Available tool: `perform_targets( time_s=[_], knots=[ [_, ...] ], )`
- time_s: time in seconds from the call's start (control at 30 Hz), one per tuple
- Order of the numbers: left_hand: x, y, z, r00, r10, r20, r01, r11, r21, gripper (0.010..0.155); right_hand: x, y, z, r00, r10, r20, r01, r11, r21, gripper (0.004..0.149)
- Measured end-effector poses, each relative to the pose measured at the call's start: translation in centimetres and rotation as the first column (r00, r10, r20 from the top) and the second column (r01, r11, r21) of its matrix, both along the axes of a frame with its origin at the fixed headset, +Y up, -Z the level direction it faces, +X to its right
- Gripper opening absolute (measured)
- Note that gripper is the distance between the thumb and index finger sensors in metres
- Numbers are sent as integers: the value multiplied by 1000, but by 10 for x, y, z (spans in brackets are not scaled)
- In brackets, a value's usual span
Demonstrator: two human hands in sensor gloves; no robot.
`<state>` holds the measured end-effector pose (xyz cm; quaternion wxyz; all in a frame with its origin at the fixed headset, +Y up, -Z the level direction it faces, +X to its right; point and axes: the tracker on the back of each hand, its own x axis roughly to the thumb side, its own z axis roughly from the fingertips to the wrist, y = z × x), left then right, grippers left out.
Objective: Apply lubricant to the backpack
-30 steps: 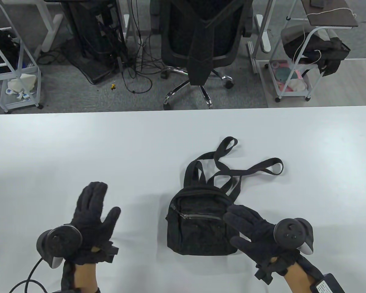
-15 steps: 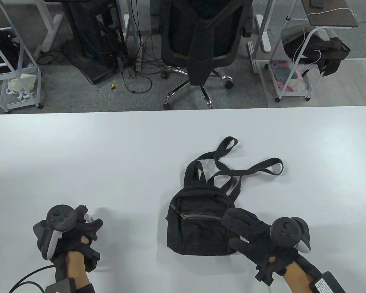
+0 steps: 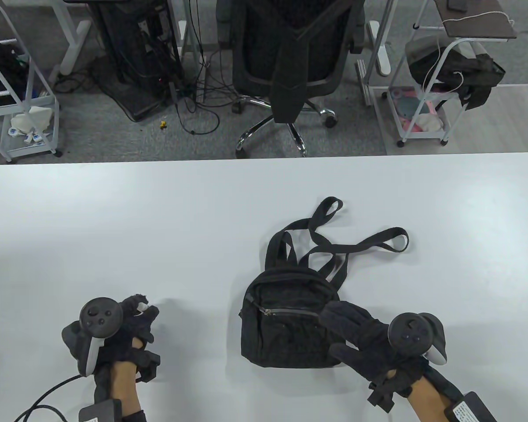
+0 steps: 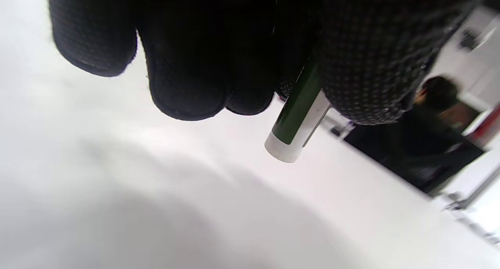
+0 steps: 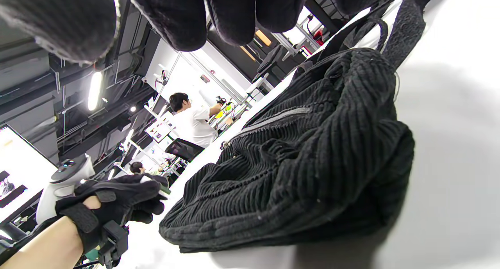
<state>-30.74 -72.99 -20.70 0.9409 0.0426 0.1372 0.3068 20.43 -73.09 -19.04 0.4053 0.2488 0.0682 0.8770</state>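
A small black corduroy backpack [image 3: 286, 325] lies flat on the white table [image 3: 158, 211], its front zipper [image 3: 286, 313] facing up and its straps [image 3: 334, 237] trailing toward the far side. It also fills the right wrist view [image 5: 304, 159]. My left hand [image 3: 130, 323] is curled around a thin green and white lubricant stick [image 4: 299, 118], left of the backpack; the white tip [image 3: 141, 304] pokes out of the fist. My right hand [image 3: 356, 334] lies open with its fingers spread over the backpack's right lower corner.
A black office chair [image 3: 290, 57] stands beyond the table's far edge. White wire carts [image 3: 427, 101] stand on the floor at both sides. A cable [image 3: 44, 395] runs from my left wrist along the table's near edge.
My left hand went from open and flat to a fist holding the stick, then shifted slightly right toward the backpack. My right hand stayed on the backpack's corner.
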Motion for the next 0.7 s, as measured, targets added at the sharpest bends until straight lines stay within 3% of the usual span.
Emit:
perform_targets(
  time_s=[0.13,0.4,0.57,0.7],
  knots=[
    [26,11,-1,975,124,185,-148,981,123,54,-1,-1,-1,1000,6,-4,-6,1000,-5,65],
    [104,10,0,833,244,497,-304,952,42,55,-6,-6,-1,999,29,-21,-30,999,-26,66],
    [133,14,9,796,182,577,-276,958,78,56,-7,-6,0,999,34,-21,-35,999,-19,64],
    [148,17,13,789,50,613,-136,986,94,60,-9,-6,0,999,40,-27,-41,999,-18,62]
  ],
)
